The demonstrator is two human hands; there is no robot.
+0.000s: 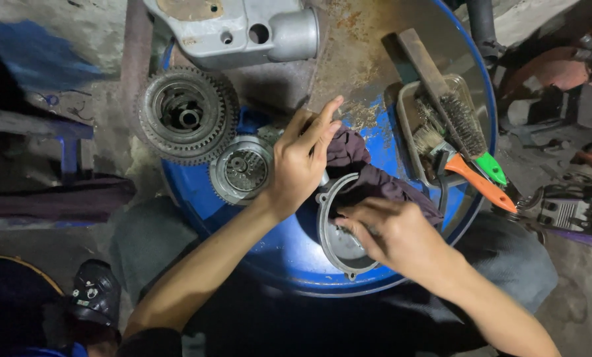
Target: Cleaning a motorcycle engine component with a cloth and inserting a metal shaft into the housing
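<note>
Hands work over a blue drum [289, 254] top. The left hand [300, 162] is curled around the upper rim of a round metal cover [339, 241], fingers partly extended over a dark rag [368, 178]. The right hand [392, 231] is closed, pressing the rag's end into the cover's bowl. Just left of the cover lies a small gear hub [243, 170], a larger gear [187, 114] beyond it. Brushes [461, 142] sit in a tray [407, 122] to the right.

Round grey metal cover [339, 241] flat on drum; dark maroon rag [368, 175] draped over.
</note>
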